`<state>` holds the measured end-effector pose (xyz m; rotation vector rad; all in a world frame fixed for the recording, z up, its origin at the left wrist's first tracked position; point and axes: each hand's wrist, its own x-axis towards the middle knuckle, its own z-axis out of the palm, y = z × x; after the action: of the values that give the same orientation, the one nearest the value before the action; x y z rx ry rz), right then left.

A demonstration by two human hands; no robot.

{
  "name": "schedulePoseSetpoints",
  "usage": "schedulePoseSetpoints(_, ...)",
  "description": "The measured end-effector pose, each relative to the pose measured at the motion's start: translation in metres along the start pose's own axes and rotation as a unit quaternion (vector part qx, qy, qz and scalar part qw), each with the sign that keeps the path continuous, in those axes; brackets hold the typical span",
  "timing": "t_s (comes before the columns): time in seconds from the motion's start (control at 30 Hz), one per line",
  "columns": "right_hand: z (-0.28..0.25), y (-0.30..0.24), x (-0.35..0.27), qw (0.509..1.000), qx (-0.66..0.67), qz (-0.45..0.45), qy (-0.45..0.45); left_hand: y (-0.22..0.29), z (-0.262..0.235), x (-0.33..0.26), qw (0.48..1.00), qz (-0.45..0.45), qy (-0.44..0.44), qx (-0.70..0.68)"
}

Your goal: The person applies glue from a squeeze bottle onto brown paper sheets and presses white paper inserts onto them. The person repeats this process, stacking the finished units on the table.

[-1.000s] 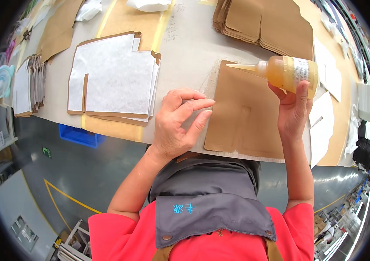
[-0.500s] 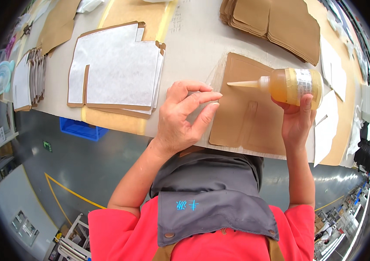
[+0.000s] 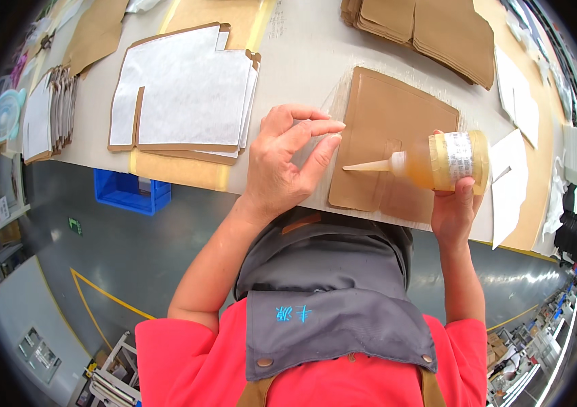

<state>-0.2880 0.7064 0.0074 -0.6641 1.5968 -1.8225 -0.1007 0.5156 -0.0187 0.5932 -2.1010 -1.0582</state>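
Note:
My right hand (image 3: 452,214) is wrapped round a clear squeeze bottle (image 3: 424,166) of amber liquid. The bottle lies on its side in the air, its long pale nozzle aimed left over the near part of a flat brown panel (image 3: 397,108). Whether the tip touches the panel I cannot tell. A wet-looking strip shows on the panel near the nozzle. By the panel's left edge is my left hand (image 3: 282,159), thumb and fingertips bent toward each other with a gap between them. Nothing shows in its fingers.
White-faced brown panels (image 3: 187,95) lie stacked to the left, with another upright-looking bundle (image 3: 51,115) beyond them. A brown stack (image 3: 431,41) sits at the far right of the table. White sheets (image 3: 509,183) lie right of the bottle. A blue crate (image 3: 132,193) stands below the table edge.
The bottle and my right hand have come nearer to me and a little left, so the nozzle is over the panel's near part. My left hand keeps almost the same pose.

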Motion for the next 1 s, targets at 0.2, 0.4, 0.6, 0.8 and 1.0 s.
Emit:
schedulePoseSetpoints(0.2,-0.002,0.006,-0.020,1.000,-0.013,-0.010,0.000,-0.001,0.002,0.000,1.000,0.011,0.003,0.007)
schedulePoseSetpoints(0.4,-0.005,0.006,-0.033,0.996,-0.061,-0.062,-0.026,0.001,0.002,0.000,1.000,0.011,0.009,0.010)
schedulePoseSetpoints(0.6,-0.017,0.003,-0.040,0.995,-0.055,-0.082,-0.009,-0.002,0.003,0.000,1.000,0.012,0.005,0.015)
schedulePoseSetpoints(0.8,-0.120,-0.056,-0.023,0.947,0.297,0.032,0.115,0.000,0.000,0.000,1.000,-0.003,-0.011,0.018)
schedulePoseSetpoints(1.0,-0.304,-0.133,0.020,0.924,-0.225,0.011,0.310,0.008,0.002,0.000,0.999,-0.026,-0.009,0.023)
